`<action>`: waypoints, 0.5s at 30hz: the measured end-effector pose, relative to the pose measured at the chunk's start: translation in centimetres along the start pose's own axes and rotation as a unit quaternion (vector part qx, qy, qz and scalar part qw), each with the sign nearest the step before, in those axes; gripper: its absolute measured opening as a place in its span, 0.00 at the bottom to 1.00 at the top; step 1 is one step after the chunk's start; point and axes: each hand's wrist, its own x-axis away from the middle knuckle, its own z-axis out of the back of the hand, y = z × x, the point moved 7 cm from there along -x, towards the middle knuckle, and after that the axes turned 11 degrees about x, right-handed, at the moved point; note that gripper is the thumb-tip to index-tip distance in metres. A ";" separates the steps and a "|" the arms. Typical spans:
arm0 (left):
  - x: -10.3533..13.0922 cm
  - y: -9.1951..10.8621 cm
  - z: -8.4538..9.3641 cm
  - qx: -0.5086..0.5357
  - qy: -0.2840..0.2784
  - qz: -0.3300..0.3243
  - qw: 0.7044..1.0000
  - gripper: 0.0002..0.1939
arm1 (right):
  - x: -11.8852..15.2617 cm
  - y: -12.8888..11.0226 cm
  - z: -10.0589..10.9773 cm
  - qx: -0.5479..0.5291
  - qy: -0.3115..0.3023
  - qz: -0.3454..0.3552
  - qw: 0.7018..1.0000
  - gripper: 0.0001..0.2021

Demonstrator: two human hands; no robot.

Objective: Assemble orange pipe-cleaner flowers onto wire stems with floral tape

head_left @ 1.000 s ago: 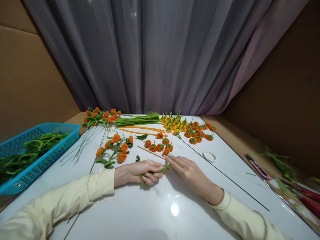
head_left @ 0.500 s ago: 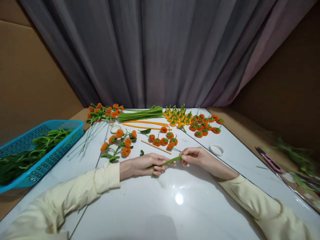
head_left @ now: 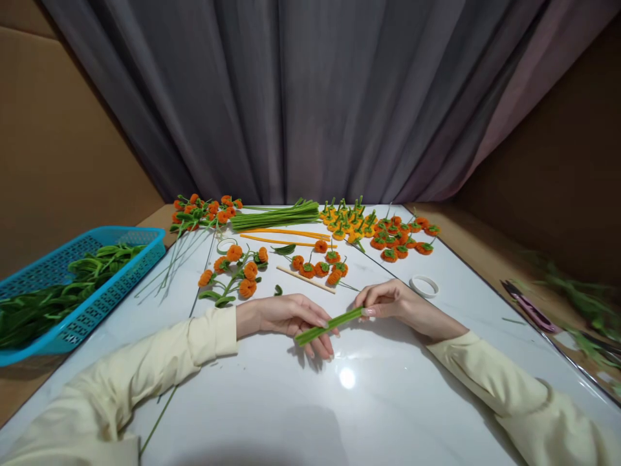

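Between my hands is a short bundle of green fuzzy stems [head_left: 328, 326], tilted up to the right. My right hand [head_left: 388, 303] pinches its upper right end. The lower left end lies across the fingers of my left hand [head_left: 295, 320], whose thumb rests by the bundle and whose other fingers are spread beneath it. Just behind my left hand is a branch with orange flowers [head_left: 248, 270] and green leaves. Loose orange flower heads [head_left: 321, 269] and a thin wooden stick [head_left: 305, 279] lie beyond the hands.
A blue basket [head_left: 116, 278] of green leaves stands at the left. Farther back are long green stems [head_left: 275, 216], yellow flowers [head_left: 347, 220], more orange flowers [head_left: 400, 239] and orange strips [head_left: 286, 233]. A white tape ring [head_left: 424, 286] and pink-handled snips [head_left: 531, 309] lie at the right.
The fingers of my left hand have loosened and spread, so more of the green bundle shows. Its left end now points lower toward me. The whole view has shifted slightly.
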 end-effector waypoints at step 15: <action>0.1 0.1 0.5 -0.013 0.000 -0.005 1.000 0.14 | 0.1 -0.1 0.5 0.037 0.021 0.003 0.999 0.12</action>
